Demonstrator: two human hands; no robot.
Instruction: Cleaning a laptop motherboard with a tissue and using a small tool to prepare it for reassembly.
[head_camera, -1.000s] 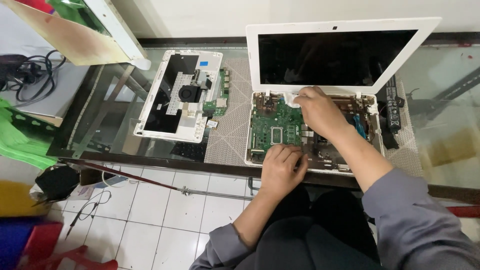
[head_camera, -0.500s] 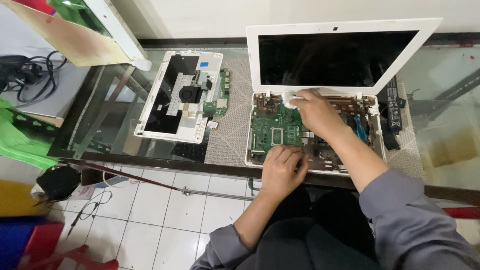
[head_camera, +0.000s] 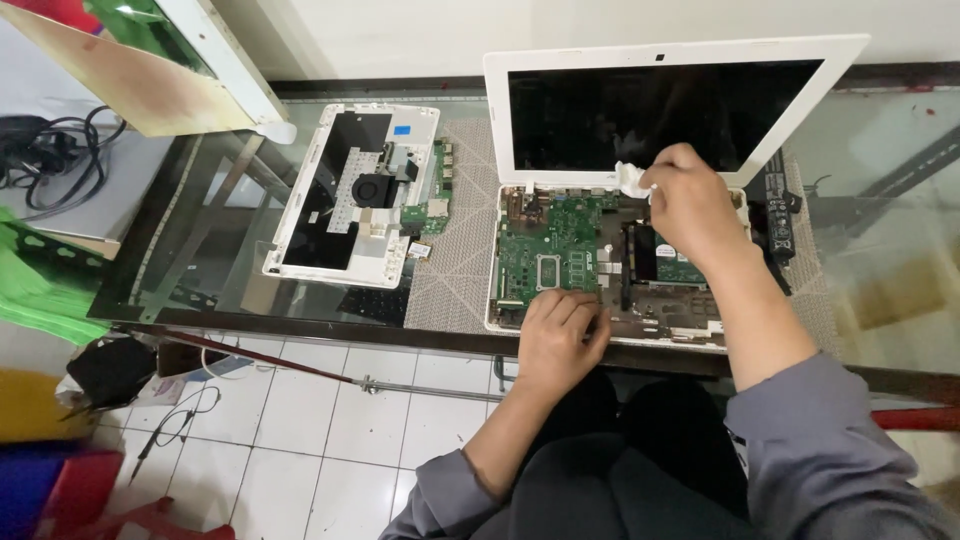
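So the white laptop (head_camera: 640, 180) is sitting opened up on a woven grey mat (head_camera: 455, 270) on the glass table (head_camera: 200, 260), keyboard deck off, green motherboard (head_camera: 548, 245) fully exposed in the bottom shell, dark screen tilted back. The right hand (head_camera: 690, 205) is up by the hinge line at the bottom edge of the screen, and its fingers (head_camera: 662, 180) are pinched closed around a small wad of white cloth or tissue (head_camera: 630, 180); the wad pokes out to the left of the fingertips and sits right against the lower bezel, above the board. The left hand (head_camera: 560, 335) is planted on the front edge of the shell, fingers (head_camera: 585, 315) curled down and resting on the lower edge of the board, not gripping anything as far as I can see, just pressing there. Off to the left, well apart from both hands, there's a second white casing (head_camera: 350, 195) lying flat with a small black fan and another green board strip along its right side. A black battery pack (head_camera: 778, 205) lies just right of the laptop. Tangle of black cables (head_camera: 45, 150) far left.
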